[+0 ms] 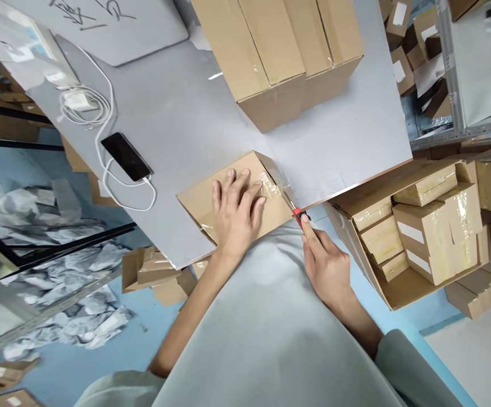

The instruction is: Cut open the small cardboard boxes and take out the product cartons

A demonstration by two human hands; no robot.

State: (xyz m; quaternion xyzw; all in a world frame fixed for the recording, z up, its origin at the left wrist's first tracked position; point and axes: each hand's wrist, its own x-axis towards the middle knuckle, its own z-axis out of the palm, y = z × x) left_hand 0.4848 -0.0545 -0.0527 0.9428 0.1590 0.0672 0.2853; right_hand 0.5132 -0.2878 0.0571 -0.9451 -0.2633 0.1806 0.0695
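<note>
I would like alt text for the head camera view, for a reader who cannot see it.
A person's left grip rests flat on a taped cardboard box, while the right grip holds a red-handled tool at the box's right side. On the grey table are also a phone, a white cable and more boxes.

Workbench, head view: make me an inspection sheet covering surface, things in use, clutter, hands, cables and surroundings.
Surface: grey table, copper-coloured edge at near right.
Things in use: taped box at near edge; red cutter by its right corner, actual cutting unclear.
Clutter: phone at left; large boxes at far side.
Hands: left hand spread on box; right hand gripping cutter.
Cables: white cable, partly coiled, plugged into phone.
Surroundings: carton of smaller boxes at right; grey bags at left.
</note>
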